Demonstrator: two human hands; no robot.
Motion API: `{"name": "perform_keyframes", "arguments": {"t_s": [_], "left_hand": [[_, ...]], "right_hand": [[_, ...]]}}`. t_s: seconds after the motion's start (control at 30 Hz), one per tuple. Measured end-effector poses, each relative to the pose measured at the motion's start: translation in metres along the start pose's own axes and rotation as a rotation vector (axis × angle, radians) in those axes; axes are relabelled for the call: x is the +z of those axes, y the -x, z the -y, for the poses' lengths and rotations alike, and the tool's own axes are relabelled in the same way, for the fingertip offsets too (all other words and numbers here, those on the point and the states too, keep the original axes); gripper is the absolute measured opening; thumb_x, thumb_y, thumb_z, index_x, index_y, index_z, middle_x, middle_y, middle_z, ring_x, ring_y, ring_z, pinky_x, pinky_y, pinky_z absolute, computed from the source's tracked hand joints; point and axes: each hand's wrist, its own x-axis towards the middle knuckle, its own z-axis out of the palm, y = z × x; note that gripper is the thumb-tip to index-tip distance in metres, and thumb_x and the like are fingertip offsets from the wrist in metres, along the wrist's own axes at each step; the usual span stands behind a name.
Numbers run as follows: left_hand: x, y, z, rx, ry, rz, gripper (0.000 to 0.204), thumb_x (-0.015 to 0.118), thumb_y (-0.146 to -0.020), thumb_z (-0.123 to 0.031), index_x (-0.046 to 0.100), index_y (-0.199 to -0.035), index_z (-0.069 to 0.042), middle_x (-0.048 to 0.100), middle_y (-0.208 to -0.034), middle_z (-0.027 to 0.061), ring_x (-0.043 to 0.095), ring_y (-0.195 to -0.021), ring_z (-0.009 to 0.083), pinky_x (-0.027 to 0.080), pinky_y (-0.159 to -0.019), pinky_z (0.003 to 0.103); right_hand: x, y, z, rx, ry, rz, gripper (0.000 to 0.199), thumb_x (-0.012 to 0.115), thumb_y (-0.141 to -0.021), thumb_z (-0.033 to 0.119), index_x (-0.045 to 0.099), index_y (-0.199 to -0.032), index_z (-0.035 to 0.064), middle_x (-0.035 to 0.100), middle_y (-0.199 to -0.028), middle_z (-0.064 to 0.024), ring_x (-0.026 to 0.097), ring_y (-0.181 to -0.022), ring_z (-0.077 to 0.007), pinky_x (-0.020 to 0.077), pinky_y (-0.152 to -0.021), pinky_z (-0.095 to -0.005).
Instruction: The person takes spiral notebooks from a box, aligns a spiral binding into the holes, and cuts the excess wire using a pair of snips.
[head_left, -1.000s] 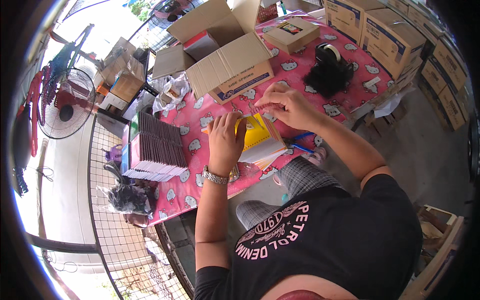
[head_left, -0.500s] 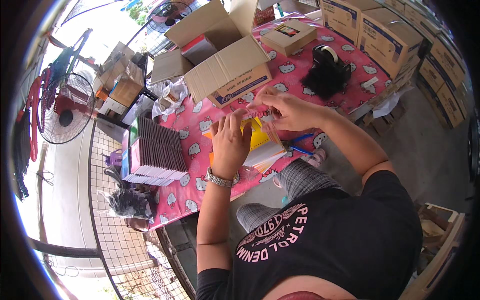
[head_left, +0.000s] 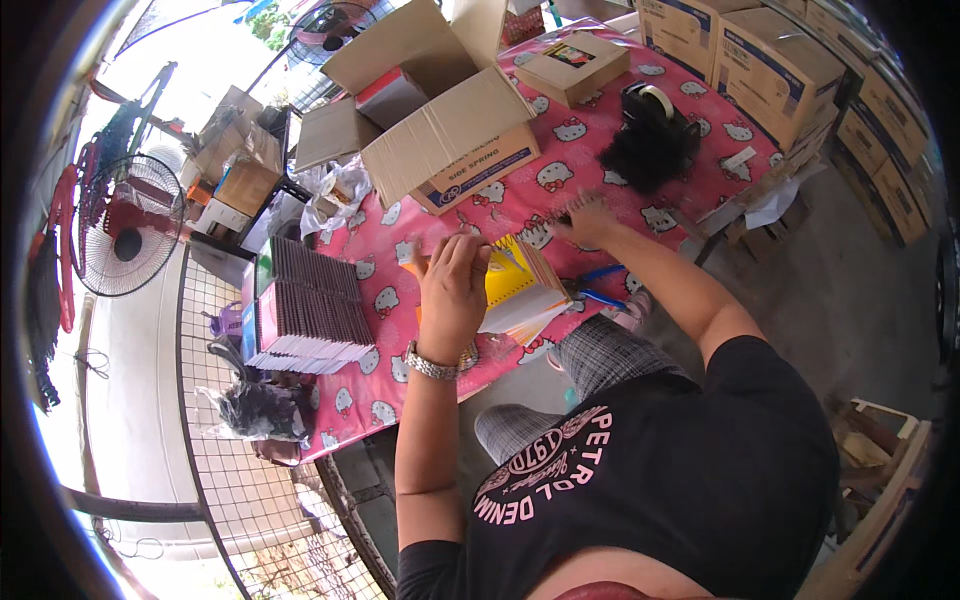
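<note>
On the pink surface (head_left: 600,140), at left, stacked spiral notebooks (head_left: 308,312); then left hand (head_left: 455,275), with curled fingers, gripping yellow-covered booklets (head_left: 512,275) near the front edge; right hand (head_left: 592,220) apart, blurred, cannot tell how open or whether holding anything; blue-handled tool (head_left: 604,297) just beside booklets.

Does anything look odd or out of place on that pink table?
The shaggy black bundle by the tape dispenser: it resembles nothing else on the table, and I can't tell what it is. The yellow-covered pages at the left hand splay unevenly.
</note>
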Motion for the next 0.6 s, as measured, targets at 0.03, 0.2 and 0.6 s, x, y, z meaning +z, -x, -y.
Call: {"name": "perform_keyframes", "arguments": {"t_s": [0.03, 0.2, 0.6], "left_hand": [[-0.001, 0.004, -0.008, -0.025, -0.137, -0.042, 0.025, 0.067, -0.089, -0.025, 0.059, -0.108, -0.01, 0.062, -0.103, 0.0072, 0.056, -0.103, 0.0294, 0.035, -0.093, 0.054], [0.006, 0.006, -0.002, -0.149, -0.071, -0.104, 0.034, 0.074, -0.083, -0.032, 0.062, -0.102, -0.007, 0.061, -0.099, 0.0087, 0.053, -0.102, 0.0313, 0.039, -0.088, 0.047], [0.006, 0.005, 0.0, -0.201, -0.017, -0.074, 0.038, 0.079, -0.077, -0.037, 0.063, -0.096, -0.008, 0.059, -0.094, 0.0069, 0.054, -0.096, 0.0303, 0.041, -0.083, 0.044]], "right_hand": [[0.01, 0.015, -0.004, -0.042, 0.164, -0.033, 0.039, 0.062, -0.09, 0.038, 0.061, -0.101, 0.0014, 0.066, -0.104, -0.0213, 0.065, -0.097, -0.0324, 0.0526, -0.079, -0.0455], [-0.024, -0.054, -0.02, 0.084, -0.762, 0.387, 0.035, 0.069, -0.08, 0.028, 0.06, -0.101, 0.0015, 0.066, -0.106, -0.0176, 0.064, -0.094, -0.032, 0.0508, -0.072, -0.0423], [-0.171, -0.066, 0.046, -0.272, -1.282, 0.418, 0.024, 0.068, -0.09, 0.013, 0.064, -0.112, 0.0034, 0.066, -0.102, -0.0046, 0.062, -0.091, -0.0118, 0.05, -0.081, -0.0298]]}}
